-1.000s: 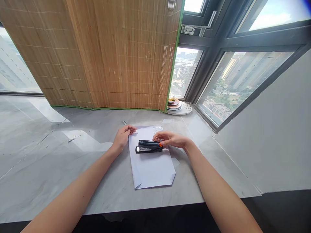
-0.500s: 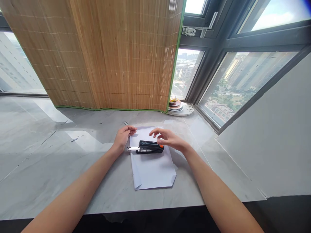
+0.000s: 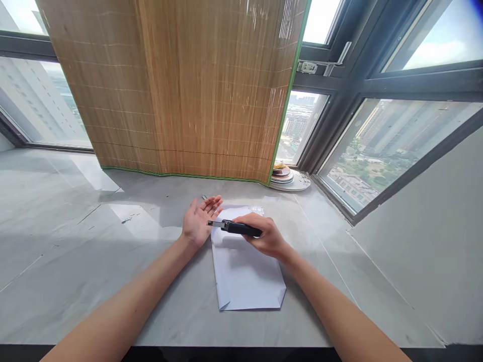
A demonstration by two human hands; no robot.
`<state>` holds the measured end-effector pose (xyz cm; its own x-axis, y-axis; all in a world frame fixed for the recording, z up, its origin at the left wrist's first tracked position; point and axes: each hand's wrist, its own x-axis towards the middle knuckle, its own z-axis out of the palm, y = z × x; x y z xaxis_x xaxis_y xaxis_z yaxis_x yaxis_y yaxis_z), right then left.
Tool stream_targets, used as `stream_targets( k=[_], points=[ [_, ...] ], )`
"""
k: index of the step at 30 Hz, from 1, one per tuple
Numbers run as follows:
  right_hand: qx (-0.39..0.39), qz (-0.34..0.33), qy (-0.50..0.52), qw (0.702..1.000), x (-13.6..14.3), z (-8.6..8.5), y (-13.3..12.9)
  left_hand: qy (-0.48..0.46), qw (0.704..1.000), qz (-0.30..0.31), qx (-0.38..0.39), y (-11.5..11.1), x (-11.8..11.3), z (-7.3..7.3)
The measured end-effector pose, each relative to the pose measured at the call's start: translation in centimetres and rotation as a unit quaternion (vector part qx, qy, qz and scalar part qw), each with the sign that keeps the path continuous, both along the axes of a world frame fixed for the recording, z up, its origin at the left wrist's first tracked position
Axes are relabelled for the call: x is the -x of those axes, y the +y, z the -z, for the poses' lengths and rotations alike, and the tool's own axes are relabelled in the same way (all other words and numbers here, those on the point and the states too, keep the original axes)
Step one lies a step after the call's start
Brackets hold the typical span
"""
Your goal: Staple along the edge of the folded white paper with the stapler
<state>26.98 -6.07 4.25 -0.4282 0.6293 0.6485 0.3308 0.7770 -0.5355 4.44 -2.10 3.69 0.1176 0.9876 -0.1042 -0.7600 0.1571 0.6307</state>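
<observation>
A black stapler (image 3: 241,229) is held in my right hand (image 3: 267,234), raised over the white paper (image 3: 251,281). Its silver metal end points left, toward the palm of my left hand (image 3: 198,221). That hand is turned palm up, fingers apart, beside the paper's upper left edge; I cannot tell whether the stapler's tip touches it. The paper lies on the grey marble-patterned ledge (image 3: 181,306), its lower corners folded in. Just past the paper's top edge lies a small clear-and-white item (image 3: 256,210), too small to name.
A bamboo blind (image 3: 181,90) with green edging hangs down to the ledge at the back. Stacked plates (image 3: 289,180) stand in the window corner. Small dark scraps (image 3: 130,219) lie on the left. A white wall (image 3: 422,241) bounds the right side.
My right hand has closed on the stapler and lifted it off the paper, turning it on its side. My left hand has rolled palm up with its fingers opened. The camera view has shifted.
</observation>
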Motion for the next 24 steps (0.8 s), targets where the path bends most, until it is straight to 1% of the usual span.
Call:
stream_targets(
  k=[1,3,5,6,9,12,14,16,18,19,20,22,24],
  points=[
    [-0.03,0.018,0.001,0.999,0.2,0.2,0.1,-0.013,1.0,0.006,0.012,0.0,0.0,0.0],
    [-0.095,0.055,-0.022,0.994,0.4,0.5,0.2,-0.021,0.999,0.037,0.028,-0.2,-0.1,0.1],
    [-0.14,0.079,-0.079,0.984,0.6,0.5,0.2,-0.007,0.997,0.072,0.025,-0.4,-0.3,0.0],
    [-0.15,0.083,-0.113,0.979,0.7,0.4,0.1,0.006,0.996,0.085,0.017,-0.6,-0.4,0.0],
    [-0.143,0.066,-0.185,0.97,1.0,-0.3,-0.3,0.047,0.994,0.101,-0.013,-0.8,-0.5,0.0],
    [-0.12,0.044,-0.209,0.969,1.4,-0.6,-0.5,0.068,0.993,0.097,-0.025,-0.8,-0.5,-0.1],
    [-0.113,0.044,-0.202,0.972,1.5,-0.6,-0.5,0.071,0.993,0.095,-0.014,-0.7,-0.4,-0.2],
    [-0.1,0.072,-0.155,0.98,1.4,-0.6,-0.4,0.068,0.994,0.085,0.01,-0.5,-0.4,-0.2],
    [-0.054,0.11,-0.059,0.991,0.8,-0.7,-0.1,0.056,0.996,0.064,0.025,-0.2,-0.3,0.0],
    [-0.011,0.111,-0.01,0.994,0.3,-0.8,0.1,0.052,0.997,0.051,0.025,0.0,-0.2,0.1],
    [0.042,0.092,0.03,0.994,-0.4,-0.9,0.3,0.052,0.998,0.038,0.019,0.2,-0.2,0.2],
    [0.159,0.007,0.053,0.986,-1.8,-1.0,0.8,0.061,0.998,0.015,-0.002,0.4,-0.1,0.5],
    [0.244,-0.087,0.014,0.966,-3.0,-0.9,1.2,0.07,0.997,0.016,-0.03,0.4,-0.2,0.6]
  ],
)
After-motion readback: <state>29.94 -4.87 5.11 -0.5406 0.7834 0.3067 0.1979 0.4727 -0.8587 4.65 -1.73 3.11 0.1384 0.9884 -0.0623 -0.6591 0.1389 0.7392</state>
